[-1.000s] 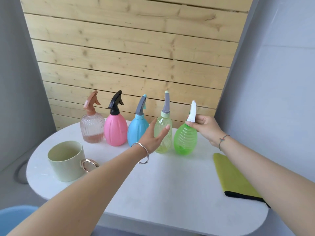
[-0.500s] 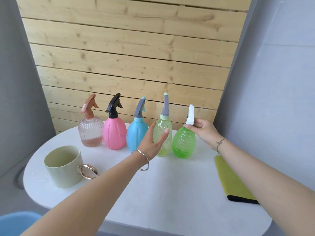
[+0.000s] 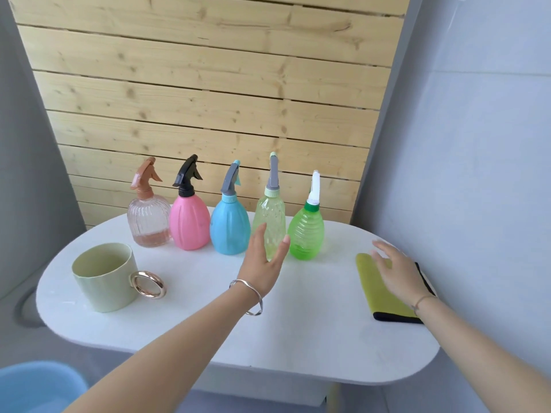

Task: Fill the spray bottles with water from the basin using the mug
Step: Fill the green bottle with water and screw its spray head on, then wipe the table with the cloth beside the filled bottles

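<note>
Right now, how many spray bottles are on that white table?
5, in a row from the left: clear pinkish ribbed bottle, solid pink bottle, solid blue bottle, pale green translucent bottle behind the left hand, bright green ribbed bottle. None looks hidden.

We count one clear spray bottle [image 3: 149, 222], one pink spray bottle [image 3: 189, 225], one blue spray bottle [image 3: 229, 231], one pale green spray bottle [image 3: 268, 216] and one bright green spray bottle [image 3: 306, 234], five in all. We also find one mug [image 3: 101, 281], one cloth [image 3: 384, 305], one basin [image 3: 32, 386], one table [image 3: 313, 338], one left hand [image 3: 262, 260] and one right hand [image 3: 396, 272].
</note>
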`<state>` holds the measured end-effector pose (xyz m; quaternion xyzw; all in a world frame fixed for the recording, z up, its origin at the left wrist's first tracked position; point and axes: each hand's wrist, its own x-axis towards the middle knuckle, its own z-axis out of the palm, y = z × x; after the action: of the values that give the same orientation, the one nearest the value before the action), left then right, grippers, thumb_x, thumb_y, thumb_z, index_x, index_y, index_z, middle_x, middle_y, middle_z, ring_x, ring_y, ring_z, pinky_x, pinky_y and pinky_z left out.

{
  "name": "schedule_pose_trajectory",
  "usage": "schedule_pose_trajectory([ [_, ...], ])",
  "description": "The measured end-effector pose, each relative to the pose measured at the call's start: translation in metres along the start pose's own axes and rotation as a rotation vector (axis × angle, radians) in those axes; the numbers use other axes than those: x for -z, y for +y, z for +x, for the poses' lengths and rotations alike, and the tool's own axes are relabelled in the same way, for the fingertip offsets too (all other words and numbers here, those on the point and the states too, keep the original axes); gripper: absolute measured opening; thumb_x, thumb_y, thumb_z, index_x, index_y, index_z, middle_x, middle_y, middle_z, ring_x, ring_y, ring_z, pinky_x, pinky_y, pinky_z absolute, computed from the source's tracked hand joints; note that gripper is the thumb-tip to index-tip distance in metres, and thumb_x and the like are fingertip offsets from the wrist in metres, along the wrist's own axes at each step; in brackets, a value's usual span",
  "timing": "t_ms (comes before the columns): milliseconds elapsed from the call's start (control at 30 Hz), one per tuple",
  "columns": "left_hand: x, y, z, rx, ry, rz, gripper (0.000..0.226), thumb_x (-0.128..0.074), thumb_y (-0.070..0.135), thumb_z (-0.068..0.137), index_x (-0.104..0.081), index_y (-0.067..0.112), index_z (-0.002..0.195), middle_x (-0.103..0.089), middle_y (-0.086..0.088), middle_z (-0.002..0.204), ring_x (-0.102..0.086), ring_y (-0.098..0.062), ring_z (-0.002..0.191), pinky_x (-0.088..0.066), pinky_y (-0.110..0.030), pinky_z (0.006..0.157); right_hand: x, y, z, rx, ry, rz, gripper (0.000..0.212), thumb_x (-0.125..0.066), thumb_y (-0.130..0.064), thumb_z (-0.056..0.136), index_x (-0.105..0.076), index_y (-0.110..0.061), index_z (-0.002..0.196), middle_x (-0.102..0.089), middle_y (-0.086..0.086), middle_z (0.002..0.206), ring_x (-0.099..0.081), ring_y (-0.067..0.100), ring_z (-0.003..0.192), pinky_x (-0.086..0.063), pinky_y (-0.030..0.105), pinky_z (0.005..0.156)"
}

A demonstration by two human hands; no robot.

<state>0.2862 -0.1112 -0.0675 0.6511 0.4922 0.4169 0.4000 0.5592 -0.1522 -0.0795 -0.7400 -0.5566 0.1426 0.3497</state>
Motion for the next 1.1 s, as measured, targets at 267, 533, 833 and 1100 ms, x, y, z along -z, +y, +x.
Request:
schedule_pose_trajectory([
  [267,-0.040,-0.009,-0.044,-0.126,-0.344,0.474,0.050,-0.030,0.034,0.104,-0.021,0.023,0.152,-0.017,0.007,0.160,-0.007,-0.013,0.149,-0.002,-0.032,0.120,-0.022,0.029,-0.054,0.024,-0.244,-0.554,0.056,-0.016,-0.043,0.103,-0.003,-0.022,0.153,0.005,-0.006,0.161,0.006,0.009,0.148,0.006,0.030,0.118],
  [533,-0.044,-0.014,-0.071,-0.253,-0.540,0.763,0.049,-0.017,0.029,0.106,-0.010,0.026,0.154,-0.010,0.012,0.161,0.005,-0.013,0.149,0.012,-0.034,0.119,-0.061,-0.039,-0.128,0.157,-0.312,-0.461,0.056,-0.020,-0.033,0.105,0.002,-0.014,0.153,0.007,-0.002,0.161,0.010,0.010,0.147,0.012,0.022,0.114],
  [833,-0.032,-0.026,-0.086,-0.156,-0.499,0.979,0.064,-0.018,0.054,0.100,-0.003,0.024,0.155,0.000,0.011,0.162,0.014,-0.019,0.149,0.018,-0.042,0.117,-0.065,-0.037,-0.122,0.137,-0.194,-0.409,0.049,-0.022,-0.026,0.104,-0.016,-0.016,0.152,-0.004,0.000,0.161,-0.001,0.013,0.148,0.002,0.028,0.120],
  [1100,0.002,-0.039,-0.061,-0.146,-0.428,1.166,0.060,-0.015,0.044,0.103,0.000,0.020,0.155,0.001,0.007,0.163,0.014,-0.019,0.149,0.016,-0.042,0.118,-0.111,-0.077,-0.103,0.164,-0.240,-0.509,0.052,-0.016,-0.032,0.104,-0.008,-0.018,0.154,0.001,0.002,0.162,0.003,0.018,0.149,0.005,0.035,0.120],
])
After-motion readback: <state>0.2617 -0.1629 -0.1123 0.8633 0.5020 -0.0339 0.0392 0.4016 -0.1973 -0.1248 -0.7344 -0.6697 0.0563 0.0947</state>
